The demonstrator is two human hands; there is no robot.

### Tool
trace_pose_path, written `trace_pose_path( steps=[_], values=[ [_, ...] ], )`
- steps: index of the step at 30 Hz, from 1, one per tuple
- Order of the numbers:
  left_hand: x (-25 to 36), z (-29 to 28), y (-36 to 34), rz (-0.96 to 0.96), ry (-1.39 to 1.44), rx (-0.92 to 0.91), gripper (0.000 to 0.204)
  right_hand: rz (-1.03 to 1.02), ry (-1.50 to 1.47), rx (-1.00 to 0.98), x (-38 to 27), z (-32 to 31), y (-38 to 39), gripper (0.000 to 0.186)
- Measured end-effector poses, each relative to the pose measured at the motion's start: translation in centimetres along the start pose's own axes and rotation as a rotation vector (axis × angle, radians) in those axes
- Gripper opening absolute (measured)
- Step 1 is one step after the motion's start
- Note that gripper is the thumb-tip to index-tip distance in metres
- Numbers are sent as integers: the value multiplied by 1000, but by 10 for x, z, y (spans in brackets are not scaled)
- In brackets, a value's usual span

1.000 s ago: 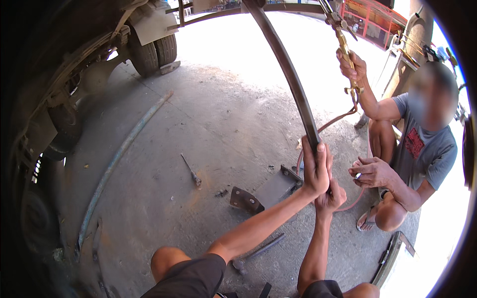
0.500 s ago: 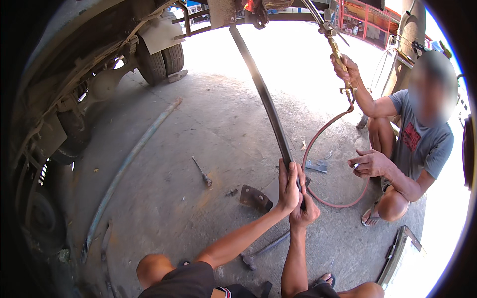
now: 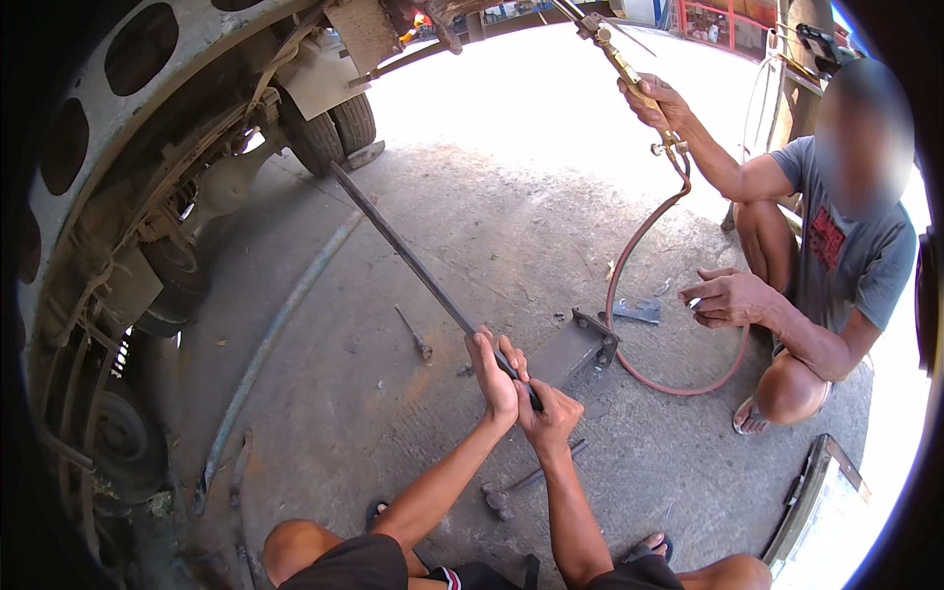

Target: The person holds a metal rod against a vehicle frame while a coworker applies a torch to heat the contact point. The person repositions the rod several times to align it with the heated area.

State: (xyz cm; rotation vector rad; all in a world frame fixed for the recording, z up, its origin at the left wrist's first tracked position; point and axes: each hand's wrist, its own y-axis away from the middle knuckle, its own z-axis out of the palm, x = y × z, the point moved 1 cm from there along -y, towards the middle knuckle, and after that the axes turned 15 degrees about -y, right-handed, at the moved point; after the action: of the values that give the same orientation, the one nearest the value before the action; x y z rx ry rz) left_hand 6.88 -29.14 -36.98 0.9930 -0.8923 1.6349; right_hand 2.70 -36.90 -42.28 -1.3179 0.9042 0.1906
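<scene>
A long dark metal bar (image 3: 413, 270) slants up to the left in front of me, its far end raised near the truck's rear wheels. My left hand (image 3: 499, 376) is wrapped around it close to its lower end. Just below and to the right, my right hand (image 3: 549, 411) grips the very end of the bar. Past the bar's lower end, a flat metal bracket (image 3: 580, 349) with an upright holed plate lies on the concrete. A hammer (image 3: 531, 482) rests on the floor below my hands.
A truck underside (image 3: 364, 39) spans the top and left, with a small glowing orange spot. At right, a squatting person (image 3: 836, 226) holds a brass cutting torch (image 3: 629, 74) with a red hose (image 3: 618, 285). A long pipe (image 3: 275, 334) and a thin tool (image 3: 413, 332) lie on the floor.
The bar's far end has swung left and down, away from the truck's frame. Both my hands moved left with it. The person's torch now appears farther left and higher.
</scene>
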Motion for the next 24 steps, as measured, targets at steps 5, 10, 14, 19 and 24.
trace_pose_path(
  steps=[5, 10, 14, 19, 24],
  values=[
    [-13, 4, 13, -13, -110, 4, 38, 187, -87, 40, 4, -6, 18, 15],
    [-16, 21, 18, 14, -205, -87, 39, 280, -129, 15, 14, -15, 22, 12],
    [-4, 35, 14, 79, -195, -154, 36, 346, -168, 11, 10, -13, 13, 13],
    [15, 44, 6, 129, -204, -254, 34, 374, -223, 61, -4, -6, -4, 18],
    [22, 39, -2, 134, -204, -293, 33, 421, -234, 125, -15, 5, -9, 21]
  ],
)
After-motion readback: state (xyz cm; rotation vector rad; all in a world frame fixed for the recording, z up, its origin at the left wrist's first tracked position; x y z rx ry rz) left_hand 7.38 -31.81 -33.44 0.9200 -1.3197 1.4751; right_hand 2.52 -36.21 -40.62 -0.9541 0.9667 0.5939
